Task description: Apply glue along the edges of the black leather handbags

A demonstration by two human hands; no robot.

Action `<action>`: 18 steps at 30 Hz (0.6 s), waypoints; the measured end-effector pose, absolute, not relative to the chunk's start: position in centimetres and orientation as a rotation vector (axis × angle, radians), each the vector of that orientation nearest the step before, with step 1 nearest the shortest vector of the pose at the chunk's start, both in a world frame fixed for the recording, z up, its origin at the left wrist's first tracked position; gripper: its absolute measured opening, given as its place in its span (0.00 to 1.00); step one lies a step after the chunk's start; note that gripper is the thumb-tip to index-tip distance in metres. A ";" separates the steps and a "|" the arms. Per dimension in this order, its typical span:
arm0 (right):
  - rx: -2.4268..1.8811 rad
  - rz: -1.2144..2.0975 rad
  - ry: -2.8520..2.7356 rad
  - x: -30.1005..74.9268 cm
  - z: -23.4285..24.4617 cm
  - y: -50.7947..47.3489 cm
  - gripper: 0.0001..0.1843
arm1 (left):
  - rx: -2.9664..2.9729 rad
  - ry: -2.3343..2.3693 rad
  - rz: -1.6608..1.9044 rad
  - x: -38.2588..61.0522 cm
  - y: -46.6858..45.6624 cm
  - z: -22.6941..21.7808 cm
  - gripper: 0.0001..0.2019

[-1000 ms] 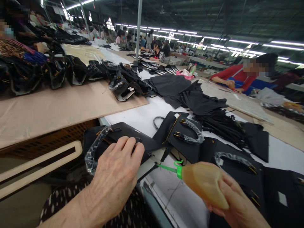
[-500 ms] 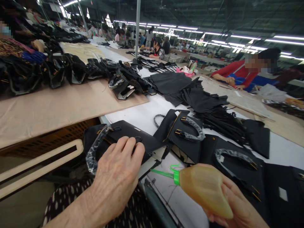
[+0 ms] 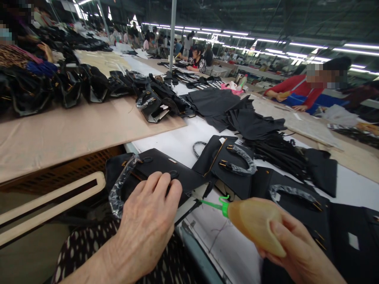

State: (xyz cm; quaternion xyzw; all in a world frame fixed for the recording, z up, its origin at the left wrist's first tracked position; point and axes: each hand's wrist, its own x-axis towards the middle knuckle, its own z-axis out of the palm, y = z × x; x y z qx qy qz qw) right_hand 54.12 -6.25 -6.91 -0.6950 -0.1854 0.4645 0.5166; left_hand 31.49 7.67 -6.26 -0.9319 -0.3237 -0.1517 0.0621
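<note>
My left hand (image 3: 148, 221) lies flat, fingers together, pressing on a black handbag (image 3: 166, 173) at the near edge of the white table (image 3: 180, 144). The bag's handle (image 3: 118, 193) is wrapped in clear plastic. My right hand (image 3: 296, 252) grips an amber squeeze bottle (image 3: 254, 225). Its green nozzle (image 3: 211, 204) points left at the bag's open lower edge, close to a pale flap. A second black bag (image 3: 227, 165) with a wrapped handle lies just beyond.
Stacks of black cut pieces (image 3: 248, 122) and more bags (image 3: 296, 205) cover the table to the right. A brown board (image 3: 74, 130) on the left carries a row of black bags (image 3: 89, 86). A person in red (image 3: 296, 92) works across the table.
The bottle has shifted slightly: its nozzle dipped lower and left half a second ago, and now sits a little higher and further right. My left hand has stayed on the bag.
</note>
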 end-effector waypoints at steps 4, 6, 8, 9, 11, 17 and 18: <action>-1.665 1.207 -0.517 54.1 -6.7 -6.6 0.29 | -2.824 -0.987 -0.460 31.3 7.6 -6.4 0.23; -1.689 1.180 -0.459 53.3 -6.1 -6.4 0.29 | -2.834 -0.993 -0.459 31.3 7.6 -6.4 0.24; -1.744 1.114 -0.372 52.4 -5.6 -6.1 0.29 | -2.842 -1.013 -0.468 31.2 7.6 -6.4 0.23; -1.764 1.081 -0.338 52.1 -5.4 -6.0 0.29 | -2.845 -1.027 -0.474 31.2 7.6 -6.4 0.22; -1.751 1.072 -0.327 51.9 -5.4 -5.9 0.28 | -2.853 -1.055 -0.485 31.2 7.6 -6.4 0.21; -1.656 1.151 -0.427 52.3 -5.8 -6.1 0.25 | -2.876 -1.106 -0.493 31.0 7.6 -6.1 0.17; -1.680 1.116 -0.391 52.2 -5.8 -6.2 0.25 | -2.884 -1.120 -0.482 31.0 7.6 -6.1 0.17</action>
